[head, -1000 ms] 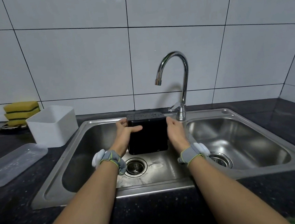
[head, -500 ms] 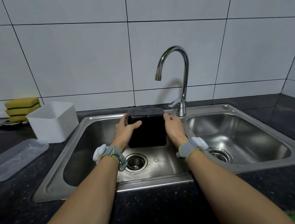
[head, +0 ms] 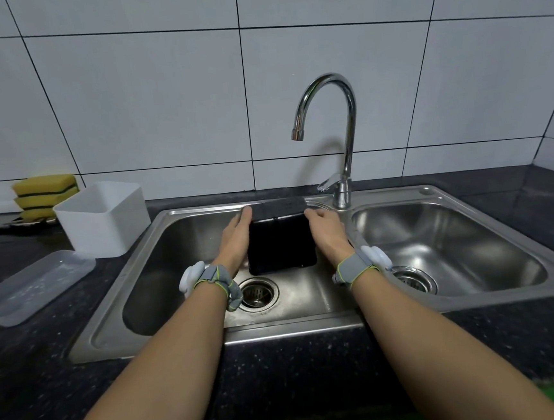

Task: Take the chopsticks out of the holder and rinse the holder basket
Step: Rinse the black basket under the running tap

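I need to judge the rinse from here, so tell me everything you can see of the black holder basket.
The black holder basket is a boxy, round-cornered container that looks like dark plastic, its far end face dotted with small holes. It is held over the left sink basin, above and just behind the drain. The left hand and right hand press against its opposite sides. No chopsticks show in it. The faucet spout ends above it; no water runs.

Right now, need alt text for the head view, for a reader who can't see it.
Both hands, left hand and right hand, hold a black holder basket over the left sink basin, below an arched faucet with no water visible. A white container, yellow sponges and a clear lid sit on the dark counter at left.
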The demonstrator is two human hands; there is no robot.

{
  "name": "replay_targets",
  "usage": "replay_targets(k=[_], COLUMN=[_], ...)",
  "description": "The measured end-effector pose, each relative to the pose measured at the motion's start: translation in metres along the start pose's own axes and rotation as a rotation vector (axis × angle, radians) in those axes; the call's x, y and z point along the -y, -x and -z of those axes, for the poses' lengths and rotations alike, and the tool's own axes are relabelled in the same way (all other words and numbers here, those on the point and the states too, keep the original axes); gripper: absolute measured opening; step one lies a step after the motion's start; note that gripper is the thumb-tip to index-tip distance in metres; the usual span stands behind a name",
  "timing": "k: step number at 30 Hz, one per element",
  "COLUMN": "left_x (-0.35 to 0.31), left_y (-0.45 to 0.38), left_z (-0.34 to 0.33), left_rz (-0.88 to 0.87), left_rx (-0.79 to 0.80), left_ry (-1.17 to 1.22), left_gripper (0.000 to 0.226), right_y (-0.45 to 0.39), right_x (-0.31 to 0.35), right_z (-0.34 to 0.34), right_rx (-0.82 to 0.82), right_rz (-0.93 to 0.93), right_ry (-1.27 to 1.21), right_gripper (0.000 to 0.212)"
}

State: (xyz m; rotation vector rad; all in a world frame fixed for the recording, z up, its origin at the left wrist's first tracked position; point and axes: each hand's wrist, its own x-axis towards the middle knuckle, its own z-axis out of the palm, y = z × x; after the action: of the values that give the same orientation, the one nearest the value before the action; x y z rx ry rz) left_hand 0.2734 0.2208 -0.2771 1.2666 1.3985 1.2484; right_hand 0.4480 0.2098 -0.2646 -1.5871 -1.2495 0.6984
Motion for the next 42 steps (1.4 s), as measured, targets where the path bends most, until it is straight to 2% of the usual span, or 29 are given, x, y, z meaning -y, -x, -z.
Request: replay_targets(k=[2, 6, 12, 19, 22, 26, 30, 34, 36, 39, 40, 42], left_x=[0.002, 0.002, 0.003, 0.003, 0.004, 0.007, -0.002, 0.0, 0.001, 0.002, 0.003, 0.003], left_y=[0.001, -0.003, -0.005, -0.006, -0.006, -0.007, -0.005, -0.001, 0.0, 0.0, 0.001, 0.001], left_z=[0.001, 0.002, 0.005, 0.009, 0.012, 0.012, 0.009, 0.008, 0.01, 0.01, 0.01, 0.009], left_rz=[0.049, 0.017, 0.03, 0.078, 0.097, 0.121, 0.02, 0.107, 0.131, 0.157, 0.159, 0.144], left_rx=[-0.022, -0.12, -0.201, -0.296, -0.294, -0.216, -0.226, -0.232, -0.227, -0.196, -0.184, -0.154], left_ry=[-0.02, 0.026, 0.048, 0.07, 0.077, 0.146, 0.209, 0.174, 0.203, 0.259, 0.246, 0.211], left_gripper=[0.058, 0.053, 0.034, 0.038, 0.025, 0.005, 0.025, 0.012, 0.024, 0.059, 0.059, 0.028], right_y=[0.001, 0.0, 0.001, -0.001, -0.003, -0.004, -0.005, -0.002, -0.001, 0.003, 0.003, 0.003], right_x=[-0.003, 0.001, 0.003, -0.002, -0.006, -0.008, -0.004, -0.006, -0.005, 0.002, 0.004, 0.003], right_z=[-0.001, 0.0, 0.003, -0.002, -0.004, -0.005, -0.004, -0.004, -0.004, -0.005, -0.006, -0.007], right_rx=[0.039, -0.008, 0.064, 0.062, 0.052, 0.032, -0.021, 0.055, 0.08, 0.106, 0.117, 0.129], right_rz=[-0.047, -0.03, -0.106, -0.113, -0.095, -0.063, 0.04, 0.01, 0.065, 0.17, 0.177, 0.192], right_ry=[0.012, -0.04, -0.064, -0.143, -0.15, -0.103, -0.2, -0.141, -0.179, -0.228, -0.229, -0.199], right_gripper=[0.035, 0.033, 0.022, 0.026, 0.018, 0.036, 0.036, 0.041, 0.041, 0.052, 0.056, 0.063])
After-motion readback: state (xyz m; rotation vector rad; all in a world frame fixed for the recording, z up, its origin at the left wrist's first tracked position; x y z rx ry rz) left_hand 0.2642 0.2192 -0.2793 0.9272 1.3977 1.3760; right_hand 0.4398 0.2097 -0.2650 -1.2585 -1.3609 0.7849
